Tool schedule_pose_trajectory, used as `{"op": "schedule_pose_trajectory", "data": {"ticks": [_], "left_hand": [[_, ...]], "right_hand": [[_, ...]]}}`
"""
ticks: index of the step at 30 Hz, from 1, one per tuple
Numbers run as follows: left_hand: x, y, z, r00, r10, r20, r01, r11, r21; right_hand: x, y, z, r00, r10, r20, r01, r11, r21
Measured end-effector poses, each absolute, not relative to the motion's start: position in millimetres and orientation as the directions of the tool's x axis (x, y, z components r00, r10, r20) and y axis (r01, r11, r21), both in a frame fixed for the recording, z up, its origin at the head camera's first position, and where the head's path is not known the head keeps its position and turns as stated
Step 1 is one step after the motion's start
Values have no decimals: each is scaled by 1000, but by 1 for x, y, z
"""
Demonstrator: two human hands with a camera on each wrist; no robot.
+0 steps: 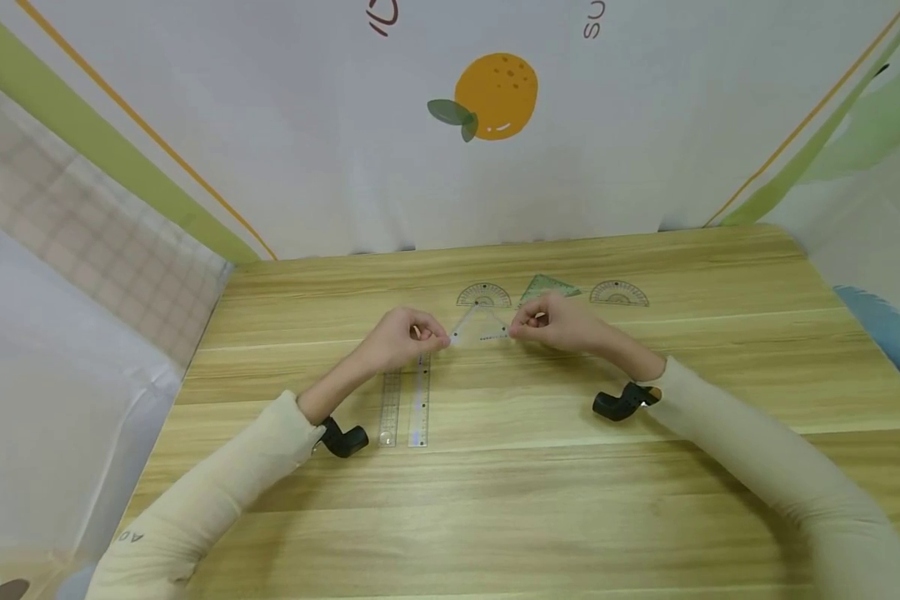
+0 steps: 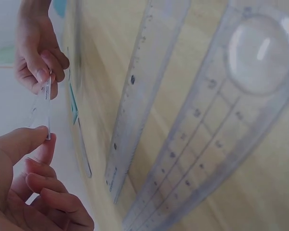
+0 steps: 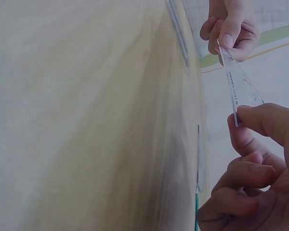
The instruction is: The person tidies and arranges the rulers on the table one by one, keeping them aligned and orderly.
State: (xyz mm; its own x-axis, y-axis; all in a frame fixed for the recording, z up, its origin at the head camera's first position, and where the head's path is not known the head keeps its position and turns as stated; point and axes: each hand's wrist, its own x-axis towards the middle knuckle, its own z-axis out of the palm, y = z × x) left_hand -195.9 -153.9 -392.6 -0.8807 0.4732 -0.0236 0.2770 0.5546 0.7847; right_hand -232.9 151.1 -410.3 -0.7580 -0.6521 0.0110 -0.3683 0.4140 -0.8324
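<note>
A clear set square (image 1: pixel 492 337) with dark markings is held up between the two hands, its apex pointing away toward the back of the table. The left hand (image 1: pixel 405 337) pinches its left corner between thumb and index finger, the other fingers loosely bent. At the opposite corner, the right hand (image 1: pixel 562 323) pinches it in the same way. Seen from the right wrist, the set square (image 3: pixel 229 82) is nearly edge-on, with printed lettering along its edge. Below the left hand, two clear rulers (image 1: pixel 420 408) (image 1: pixel 389 408) lie side by side on the wooden table (image 1: pixel 510 500).
Behind the hands lie a clear protractor (image 1: pixel 483 294), a green set square (image 1: pixel 546 286) partly covered by the right hand, and another protractor (image 1: pixel 619 293). A printed white curtain (image 1: pixel 330 150) hangs along the table's back edge. Each sleeve cuff carries a black wrist mount (image 1: pixel 621 403).
</note>
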Motion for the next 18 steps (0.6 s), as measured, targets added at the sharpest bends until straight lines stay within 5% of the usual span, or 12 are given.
{"op": "schedule_pose_trajectory", "data": {"ticks": [18], "left_hand": [[-180,-158,-397,-879,469,-85,249,604,757]], "right_hand": [[-224,143,-417,-696,-718,-5,-398,392,-830]]}}
